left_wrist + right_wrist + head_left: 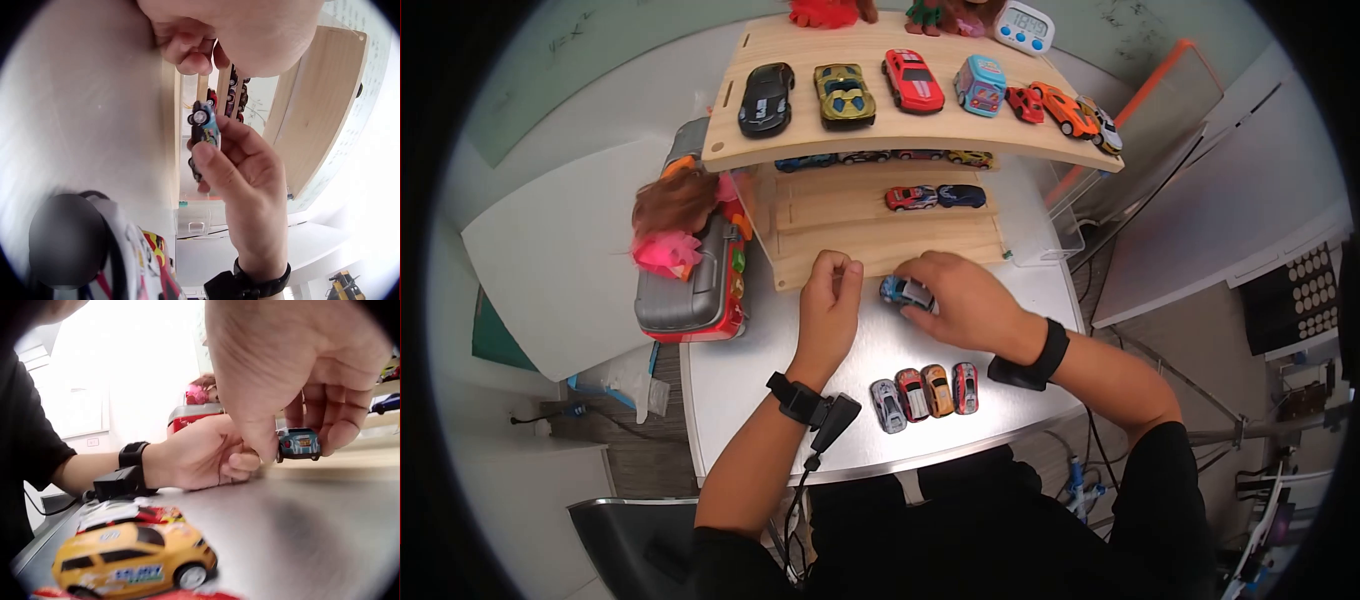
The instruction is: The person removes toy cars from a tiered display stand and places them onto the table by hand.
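Note:
My right hand [975, 303] pinches a small blue toy car [908, 291] between thumb and fingers, just in front of the shelf's lowest board. In the right wrist view the car's teal rear [299, 444] shows, raised above the tabletop. Dark wheels and a patterned side appear in the left wrist view, with the thumb pressed against them. My left hand [830, 305] is beside it to the left, fingers loosely curled and holding nothing. Nearer my body, a silver toy car [888, 405], a red one [913, 393], a yellow one [938, 390] and a red-and-grey one [966, 388] form a row.
A tiered wooden shelf [820, 145] with clear side panels stands at the table's back, bearing several toy cars. On its top are dolls and a white digital timer [1025, 28]. A grey-and-red case [690, 295] with a doll on it stands left of the metal table [750, 420].

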The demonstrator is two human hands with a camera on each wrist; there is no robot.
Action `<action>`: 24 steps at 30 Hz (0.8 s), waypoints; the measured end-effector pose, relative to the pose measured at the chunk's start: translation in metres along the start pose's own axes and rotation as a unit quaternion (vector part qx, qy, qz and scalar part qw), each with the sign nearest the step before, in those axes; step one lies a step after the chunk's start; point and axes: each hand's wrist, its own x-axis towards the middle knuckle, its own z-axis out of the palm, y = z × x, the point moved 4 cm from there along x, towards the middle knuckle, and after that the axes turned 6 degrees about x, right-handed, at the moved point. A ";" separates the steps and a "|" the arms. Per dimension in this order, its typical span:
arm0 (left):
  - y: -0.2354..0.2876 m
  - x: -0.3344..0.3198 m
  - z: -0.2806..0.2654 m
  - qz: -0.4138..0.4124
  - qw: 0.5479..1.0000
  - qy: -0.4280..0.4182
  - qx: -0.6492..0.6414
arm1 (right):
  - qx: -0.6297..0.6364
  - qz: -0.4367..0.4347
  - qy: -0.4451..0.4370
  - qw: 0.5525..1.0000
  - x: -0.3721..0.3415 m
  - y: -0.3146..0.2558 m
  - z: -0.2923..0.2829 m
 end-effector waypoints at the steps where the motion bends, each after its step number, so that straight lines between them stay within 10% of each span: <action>1: 0.002 -0.002 0.002 0.009 1.000 -0.009 0.022 | 0.017 0.018 -0.022 0.999 -0.007 0.001 0.005; 6: 0.015 -0.008 0.011 0.050 0.992 -0.075 0.086 | 0.044 0.053 -0.099 0.993 -0.013 -0.003 0.015; 11: 0.015 -0.009 0.011 0.042 0.986 -0.097 0.129 | -0.114 0.034 0.090 0.989 0.023 0.009 -0.034; 24: 0.039 -0.017 0.015 0.154 0.927 -0.197 0.279 | -0.204 -0.012 0.140 0.969 0.054 0.049 -0.030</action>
